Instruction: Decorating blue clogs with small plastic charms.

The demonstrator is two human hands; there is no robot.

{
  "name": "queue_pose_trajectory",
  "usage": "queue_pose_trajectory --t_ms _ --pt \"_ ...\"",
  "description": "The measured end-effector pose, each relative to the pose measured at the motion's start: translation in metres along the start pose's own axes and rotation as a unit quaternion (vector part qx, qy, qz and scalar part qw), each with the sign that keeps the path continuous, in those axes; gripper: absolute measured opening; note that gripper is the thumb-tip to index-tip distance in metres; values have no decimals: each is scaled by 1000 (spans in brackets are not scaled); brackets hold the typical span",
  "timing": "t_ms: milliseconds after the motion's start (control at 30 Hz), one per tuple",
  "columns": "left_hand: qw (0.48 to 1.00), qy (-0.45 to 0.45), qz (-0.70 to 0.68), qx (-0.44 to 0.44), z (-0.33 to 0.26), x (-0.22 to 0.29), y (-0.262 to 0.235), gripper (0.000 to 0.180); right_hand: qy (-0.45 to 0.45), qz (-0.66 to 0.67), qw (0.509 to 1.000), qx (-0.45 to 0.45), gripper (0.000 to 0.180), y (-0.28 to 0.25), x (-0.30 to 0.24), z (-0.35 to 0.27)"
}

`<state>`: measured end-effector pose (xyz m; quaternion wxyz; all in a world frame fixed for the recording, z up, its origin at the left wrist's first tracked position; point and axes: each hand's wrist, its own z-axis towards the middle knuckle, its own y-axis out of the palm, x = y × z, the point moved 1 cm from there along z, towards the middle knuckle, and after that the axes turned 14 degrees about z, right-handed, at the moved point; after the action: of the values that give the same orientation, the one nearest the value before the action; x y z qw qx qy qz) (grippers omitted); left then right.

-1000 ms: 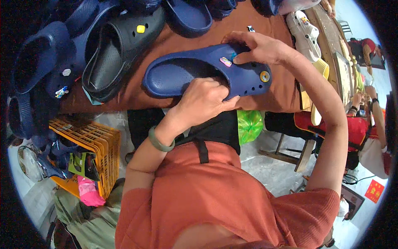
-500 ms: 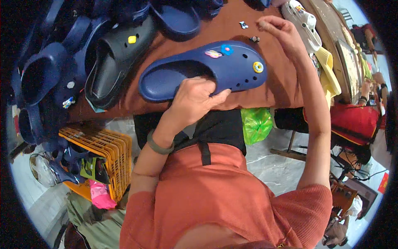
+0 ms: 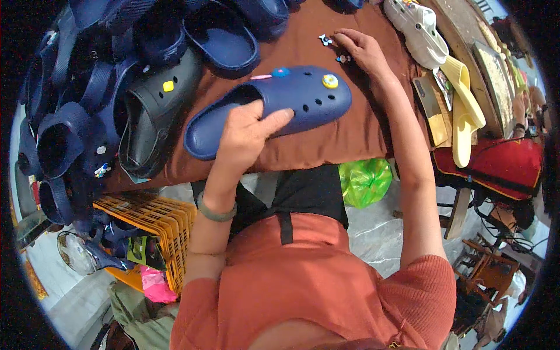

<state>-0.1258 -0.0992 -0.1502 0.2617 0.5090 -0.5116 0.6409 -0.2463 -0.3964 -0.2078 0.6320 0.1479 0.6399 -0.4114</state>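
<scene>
My left hand [image 3: 245,131] grips a navy blue clog [image 3: 318,105] at its opening, fingers inside and thumb on the outer side. The clog lies tilted toward me, heel to the left and toe to the right. On its upper are a round yellow-and-white charm [image 3: 330,81], a blue flower charm [image 3: 281,72] and a pink one [image 3: 261,77] seen edge-on; several holes are bare. Beyond the toe, my right hand [image 3: 367,52] is open, fingertips stretched close to a small black-and-white charm [image 3: 325,40]. Another small dark charm [image 3: 343,59] lies just nearer me.
A black clog [image 3: 153,114] with a yellow charm and a pile of navy clogs [image 3: 64,137] fill the left side of the brown cloth [image 3: 373,131]. At right are a white clog [image 3: 417,35] and a pale yellow slipper [image 3: 465,111]. An orange crate [image 3: 178,239] stands below left.
My right hand has moved left and reached toward the loose charms, its fingers extending. The clog has tilted toward me in my left hand. The whole view has shifted slightly.
</scene>
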Motion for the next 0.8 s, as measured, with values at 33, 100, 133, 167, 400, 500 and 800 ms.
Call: queue_pose_trajectory --t_ms 33,100,133,167,400,500,800 --pt "998 17 -61 14 5 -4 1 21 4 2 1000 0 33 2 2 5" --pt "996 11 -84 29 11 -6 0 21 -84 -77 991 -74 35 17 -4 10" --pt "998 -2 -59 30 15 -13 -2 22 -80 -157 981 -75 33 19 -15 7" --pt "999 -13 -35 26 17 -17 -3 22 -126 -174 974 -65 28 23 -16 10" --pt "995 47 -88 18 23 -8 1 25 -201 -111 973 33 21 12 -27 -9" --pt "995 36 -91 20 20 -10 -3 26 -114 38 991 50 17 22 -80 -53" --pt "997 -8 -78 -21 21 -11 -3 25 -206 14 970 -127 6 63 -106 -116"
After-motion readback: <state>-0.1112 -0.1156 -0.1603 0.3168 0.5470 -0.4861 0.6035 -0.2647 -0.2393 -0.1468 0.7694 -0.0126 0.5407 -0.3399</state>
